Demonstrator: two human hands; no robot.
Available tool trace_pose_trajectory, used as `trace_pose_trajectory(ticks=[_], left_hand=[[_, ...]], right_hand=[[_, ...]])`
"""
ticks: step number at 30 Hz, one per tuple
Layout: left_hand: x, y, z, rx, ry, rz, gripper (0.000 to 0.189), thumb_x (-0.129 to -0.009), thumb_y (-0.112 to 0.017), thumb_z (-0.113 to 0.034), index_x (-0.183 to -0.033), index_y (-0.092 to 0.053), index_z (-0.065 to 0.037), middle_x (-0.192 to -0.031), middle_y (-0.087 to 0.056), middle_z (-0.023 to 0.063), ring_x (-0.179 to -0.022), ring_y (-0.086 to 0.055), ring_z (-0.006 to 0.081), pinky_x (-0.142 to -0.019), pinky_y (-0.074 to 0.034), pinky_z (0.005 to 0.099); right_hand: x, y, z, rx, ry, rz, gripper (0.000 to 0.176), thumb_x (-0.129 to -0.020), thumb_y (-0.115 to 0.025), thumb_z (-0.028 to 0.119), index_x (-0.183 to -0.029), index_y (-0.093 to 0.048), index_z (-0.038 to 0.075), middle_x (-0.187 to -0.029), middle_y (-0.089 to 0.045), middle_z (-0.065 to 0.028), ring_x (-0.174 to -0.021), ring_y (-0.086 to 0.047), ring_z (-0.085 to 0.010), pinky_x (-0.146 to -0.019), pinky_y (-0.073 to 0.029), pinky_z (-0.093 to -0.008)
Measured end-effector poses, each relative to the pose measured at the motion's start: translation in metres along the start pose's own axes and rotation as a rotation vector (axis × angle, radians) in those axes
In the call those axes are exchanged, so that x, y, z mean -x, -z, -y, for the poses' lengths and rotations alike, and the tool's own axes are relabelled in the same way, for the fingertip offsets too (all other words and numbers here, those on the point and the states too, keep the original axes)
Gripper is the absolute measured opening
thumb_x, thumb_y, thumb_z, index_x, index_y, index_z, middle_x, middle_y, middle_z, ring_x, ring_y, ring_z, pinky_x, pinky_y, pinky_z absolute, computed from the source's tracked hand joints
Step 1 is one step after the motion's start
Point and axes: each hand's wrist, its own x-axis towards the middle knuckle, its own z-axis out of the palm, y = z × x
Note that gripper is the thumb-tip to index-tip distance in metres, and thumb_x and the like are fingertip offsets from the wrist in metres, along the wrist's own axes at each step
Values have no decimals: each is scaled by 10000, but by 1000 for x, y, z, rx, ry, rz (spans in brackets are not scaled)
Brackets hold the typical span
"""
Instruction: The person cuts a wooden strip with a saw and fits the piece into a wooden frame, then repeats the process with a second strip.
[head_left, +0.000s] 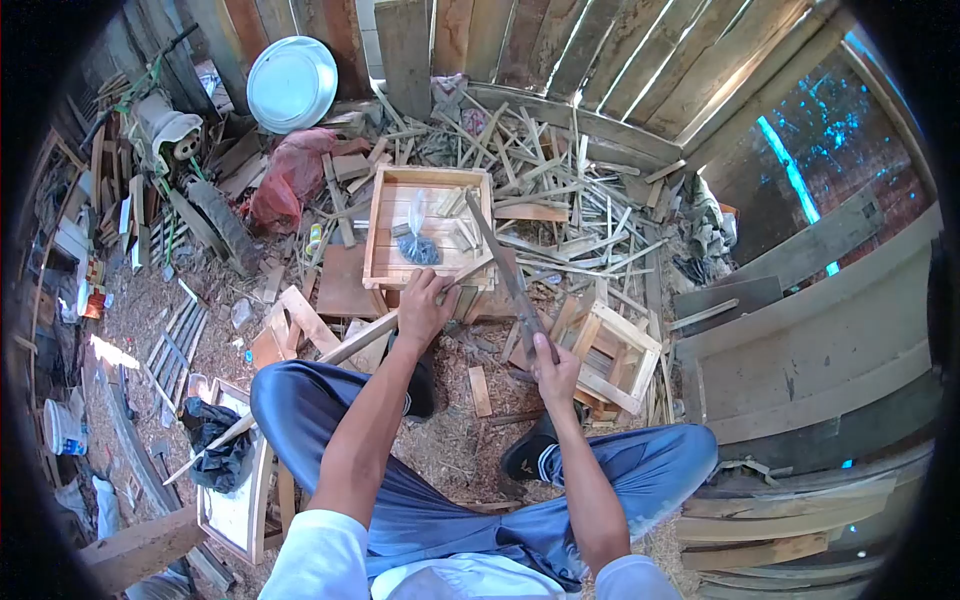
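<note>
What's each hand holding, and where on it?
Left hand grips a wooden slat near its upper end. Right hand grips a long blade at its lower, handle end.

left hand (425,305) holds wood strip (355,340); right hand (555,372) holds blade (505,265)

A wall of rough wooden planks (600,60) stood at the back, and sunlight came through its gaps. The earth floor (455,455) was covered with shavings. A round metal basin (292,83) leaned against the wall's left end.
</note>
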Motion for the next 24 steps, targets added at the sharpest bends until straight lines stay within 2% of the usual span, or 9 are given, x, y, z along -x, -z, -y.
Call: trace_pose_trajectory(ticks=[1,5,7,11,12,17,19,20,24], left_hand=[[0,0,1,5,0,3,137,-755,-731,-116,-855,-664,-52,-812,-562,87,-822,-559,275,-732,-483,386],[-1,-1,0,-22,-38,-16,134,-755,-728,-112,-847,-653,-49,-814,-559,95,-816,-556,287,-729,-479,392],[-1,-5,0,-37,-64,-18,127,-759,-725,-110,-840,-647,-50,-809,-558,98,-811,-554,291,-725,-478,394],[-2,-2,-1,-39,-32,-13,145,-752,-732,-117,-832,-632,-48,-798,-557,97,-803,-555,299,-715,-476,403],[-2,-2,-1,-55,-33,-2,152,-747,-736,-119,-826,-629,-47,-794,-556,95,-798,-554,298,-710,-475,400],[-3,-7,-4,-98,-67,-34,165,-730,-747,-128,-790,-620,-43,-770,-548,95,-759,-544,289,-679,-469,396],[-3,-9,-6,-123,-59,-22,172,-725,-752,-131,-788,-620,-42,-770,-546,95,-757,-544,288,-673,-468,396],[-3,-8,-6,-135,-48,-23,178,-719,-756,-133,-786,-619,-41,-769,-543,96,-754,-544,287,-667,-467,395],[-3,-9,-8,-174,-51,-4,187,-713,-763,-136,-786,-619,-40,-757,-532,95,-759,-547,285,-663,-465,394]], right_hand=[[-3,-4,2,-37,5,-13,524,-903,-649,419,-593,-575,3,-502,-449,41,-486,-408,-54,-444,-298,-277],[-15,-24,25,-41,121,-48,531,-900,-650,426,-594,-560,1,-495,-429,40,-484,-398,-60,-446,-294,-287],[-22,-28,42,93,221,30,526,-899,-649,424,-615,-578,-12,-490,-423,32,-485,-401,-66,-448,-301,-301],[-38,-41,38,137,294,68,512,-874,-664,441,-644,-612,-13,-471,-416,-28,-481,-401,-92,-455,-326,-337],[-35,-41,47,120,249,76,503,-863,-671,442,-653,-616,-12,-462,-422,-63,-471,-411,-106,-457,-336,-350],[-42,-63,43,-34,260,33,493,-867,-663,434,-677,-630,-20,-466,-445,-80,-464,-423,-123,-463,-351,-365],[-44,-68,47,-96,208,46,487,-870,-657,437,-697,-649,-18,-481,-476,-100,-472,-448,-126,-469,-360,-366],[-46,-66,48,-40,182,75,485,-870,-651,444,-726,-669,-19,-500,-513,-133,-470,-501,-152,-478,-376,-377],[-50,-76,52,-122,148,60,488,-866,-652,453,-744,-680,-19,-514,-536,-156,-470,-551,-202,-486,-394,-388]])
